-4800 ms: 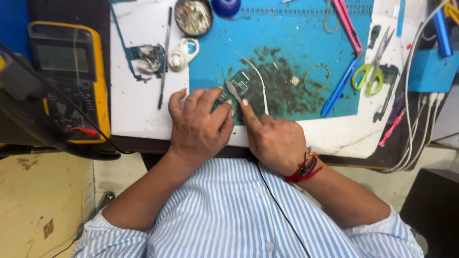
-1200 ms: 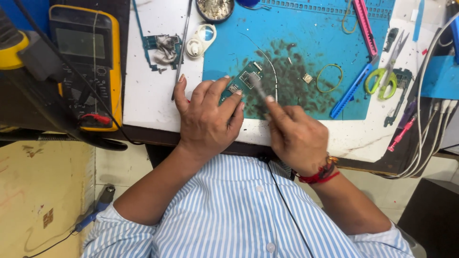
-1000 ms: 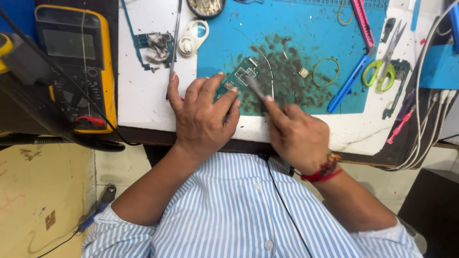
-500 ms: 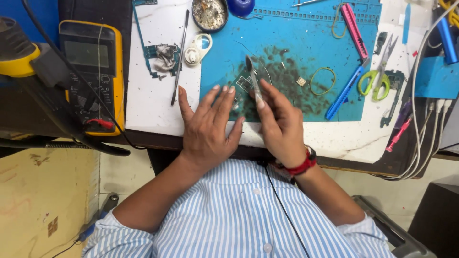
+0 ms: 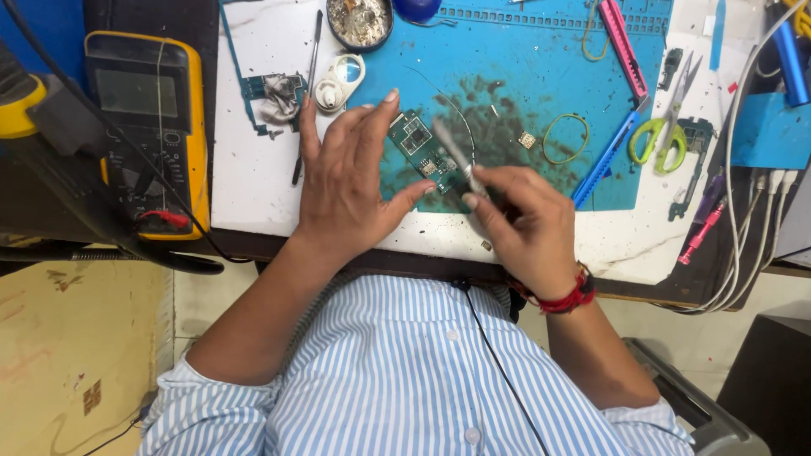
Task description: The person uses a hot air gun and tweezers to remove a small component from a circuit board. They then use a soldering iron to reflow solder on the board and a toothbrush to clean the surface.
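I had the small green circuit board (image 5: 427, 152) lying on the stained blue work mat (image 5: 524, 76), near the front edge of the tabletop (image 5: 253, 181). My left hand (image 5: 346, 181) lay spread and mostly flat beside the board, fingers apart, the thumb tip touching the board's near edge to steady it rather than clamp it. My right hand (image 5: 524, 224) was closed in a pinch on a slim metal tool (image 5: 456, 156), probably tweezers, whose tip slanted over the middle of the board. To do this well, I judged, the board had to stay pinned flat so it could not skid on the mat, and the tool tip had to come in at a low angle with light pressure, the heel of the right hand resting on the tabletop for steadiness. The green-handled scissors (image 5: 663, 131) and the yellow multimeter (image 5: 148, 127) lay well apart, out of the way.
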